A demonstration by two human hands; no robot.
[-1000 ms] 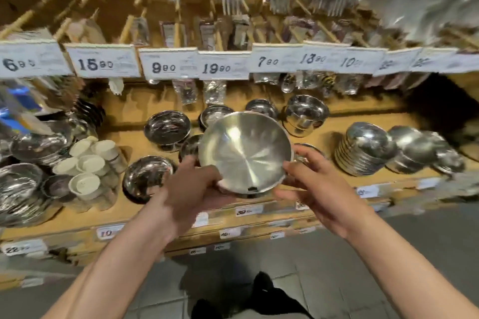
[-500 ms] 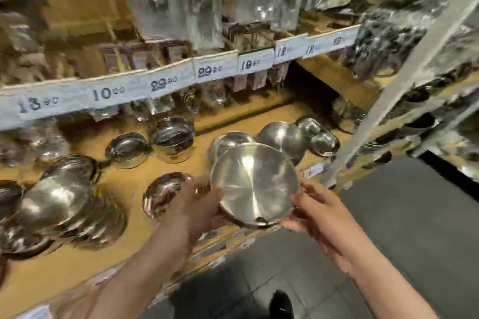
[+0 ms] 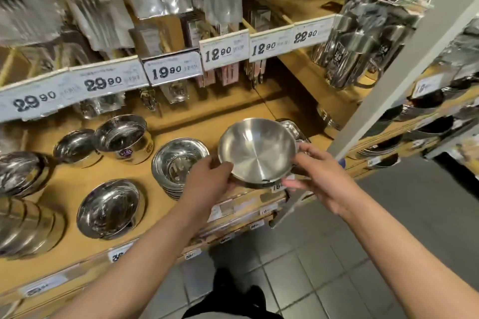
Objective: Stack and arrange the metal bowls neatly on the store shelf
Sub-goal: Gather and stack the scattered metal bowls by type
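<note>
Hands first: the left hand (image 3: 207,184) takes the near-left rim of the metal bowl (image 3: 256,150) in its grip, while the right hand (image 3: 318,179) pinches the right rim, thumb on top and fingers underneath. The bowl hangs tilted toward the person, above the front edge of the shelf (image 3: 77,248) near its right end. Both holds look shallow on slick steel, so the bowl could slide out and drop to the tiled floor (image 3: 337,267). Just left sits a bowl stack (image 3: 178,163); a careless lowering might knock it askew. Further back, a deeper pot (image 3: 124,137) stands clear.
</note>
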